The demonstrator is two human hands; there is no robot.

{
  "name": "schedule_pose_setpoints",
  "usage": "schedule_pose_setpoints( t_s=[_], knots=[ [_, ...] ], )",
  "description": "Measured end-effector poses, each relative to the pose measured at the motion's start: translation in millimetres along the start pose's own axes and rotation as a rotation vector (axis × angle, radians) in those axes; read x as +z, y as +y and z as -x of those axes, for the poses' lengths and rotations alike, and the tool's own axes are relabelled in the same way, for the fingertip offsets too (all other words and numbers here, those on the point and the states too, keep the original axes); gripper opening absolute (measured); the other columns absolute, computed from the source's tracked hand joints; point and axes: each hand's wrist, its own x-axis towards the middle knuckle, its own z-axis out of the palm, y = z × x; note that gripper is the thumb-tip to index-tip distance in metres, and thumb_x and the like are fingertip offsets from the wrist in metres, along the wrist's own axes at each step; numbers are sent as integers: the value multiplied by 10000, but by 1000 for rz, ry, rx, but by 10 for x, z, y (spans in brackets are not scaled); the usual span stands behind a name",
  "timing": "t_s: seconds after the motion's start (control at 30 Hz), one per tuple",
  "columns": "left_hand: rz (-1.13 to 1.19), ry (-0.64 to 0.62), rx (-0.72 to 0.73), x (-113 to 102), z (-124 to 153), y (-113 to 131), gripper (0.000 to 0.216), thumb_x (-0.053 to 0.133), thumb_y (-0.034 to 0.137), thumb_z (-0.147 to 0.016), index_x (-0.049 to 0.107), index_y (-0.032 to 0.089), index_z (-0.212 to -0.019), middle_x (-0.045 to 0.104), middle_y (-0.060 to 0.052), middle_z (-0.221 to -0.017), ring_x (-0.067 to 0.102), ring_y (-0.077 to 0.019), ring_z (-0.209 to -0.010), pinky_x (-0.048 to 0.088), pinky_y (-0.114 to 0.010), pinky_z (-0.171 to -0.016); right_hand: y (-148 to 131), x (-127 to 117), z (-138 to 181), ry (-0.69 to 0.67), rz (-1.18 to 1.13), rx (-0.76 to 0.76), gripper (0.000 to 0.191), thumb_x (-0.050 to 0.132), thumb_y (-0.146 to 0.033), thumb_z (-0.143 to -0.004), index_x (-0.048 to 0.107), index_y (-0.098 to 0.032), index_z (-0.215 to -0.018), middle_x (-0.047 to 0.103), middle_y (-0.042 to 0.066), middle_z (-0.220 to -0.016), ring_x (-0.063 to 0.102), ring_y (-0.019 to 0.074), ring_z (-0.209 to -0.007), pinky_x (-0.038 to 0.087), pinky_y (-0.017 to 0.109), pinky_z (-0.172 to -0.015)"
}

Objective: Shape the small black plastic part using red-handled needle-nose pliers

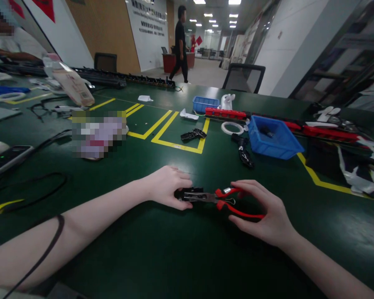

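In the middle of the head view, my left hand [170,185] pinches a small black part [189,192] between thumb and fingers, hiding its left end. Red-handled pliers [241,211] reach it from the right, their metal jaws at the part. Whether the jaws grip it I cannot tell. My right hand [272,214] is around the spread pliers handles, fingers at the upper one and thumb by the lower one. Beyond my hands lies a black jointed piece [193,135] within yellow tape lines. Another black piece [243,151] is farther right.
A blue bin [276,145] with a dark item inside stands right, near a white tape roll [232,128] and a long red strip [226,113]. Left are a blurred-out phone-like object [101,135], a tilted bottle [71,85] and cables. One person walks behind the green table [162,257].
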Motion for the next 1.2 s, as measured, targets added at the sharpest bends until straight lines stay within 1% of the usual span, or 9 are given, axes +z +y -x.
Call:
schedule_pose_setpoints(
  t_s=[0.17,0.2,0.33,0.43,0.57,0.7,0.9,1.07,1.2],
  knots=[
    [11,19,76,47,8,122,391,582,543,-787,557,167,-680,581,23,-626,511,-105,-537,363,-253,-543,-44,-135,300,-11,27,93,530,716,-308,-712,543,-253,-1210,620,88,-1114,656,239,-935,599,336,-703],
    [16,24,83,64,-2,153,401,581,550,-785,557,167,-669,582,24,-611,503,-102,-516,358,-251,-529,-50,-160,356,-4,37,97,526,715,-309,-712,545,-255,-1207,626,86,-1109,661,237,-926,602,320,-688],
    [59,51,104,131,-48,265,419,588,569,-772,539,170,-652,579,43,-533,491,-90,-444,327,-250,-485,-47,-216,472,-82,45,88,526,709,-332,-708,541,-255,-1200,653,73,-1070,682,217,-841,605,277,-620],
    [61,59,128,149,-68,305,419,601,576,-761,541,171,-668,595,41,-525,513,-95,-443,329,-253,-482,-28,-221,463,-111,75,52,512,703,-367,-707,551,-246,-1181,668,77,-1040,690,223,-824,601,265,-570],
    [28,71,124,131,-73,315,418,610,573,-757,531,178,-645,593,32,-509,509,-101,-435,326,-257,-478,-24,-225,421,-104,116,18,520,695,-408,-707,565,-239,-1182,689,83,-1044,696,224,-767,595,270,-519],
    [14,77,144,118,-69,312,421,609,579,-755,534,179,-650,599,29,-521,519,-110,-446,313,-259,-476,-52,-225,417,-91,132,-28,458,687,-429,-703,595,-250,-1114,700,61,-903,667,200,-627,566,277,-442],
    [6,48,142,115,-68,309,432,569,596,-788,543,181,-672,584,34,-523,516,-107,-455,315,-265,-478,-60,-223,487,-55,205,44,564,675,-399,-728,532,-274,-1260,667,99,-1068,680,256,-788,595,337,-552],
    [-15,15,121,104,-69,318,427,560,598,-794,538,188,-677,592,30,-548,508,-112,-462,322,-275,-488,-65,-219,448,-59,218,-10,489,664,-412,-735,566,-278,-1195,664,100,-1021,676,248,-717,561,332,-471],
    [-16,23,131,102,-67,319,427,548,595,-803,532,189,-673,593,28,-551,492,-108,-454,322,-274,-489,-75,-220,414,-52,217,-31,463,656,-438,-740,573,-298,-1173,675,74,-1008,680,242,-716,561,322,-478]
  ],
)
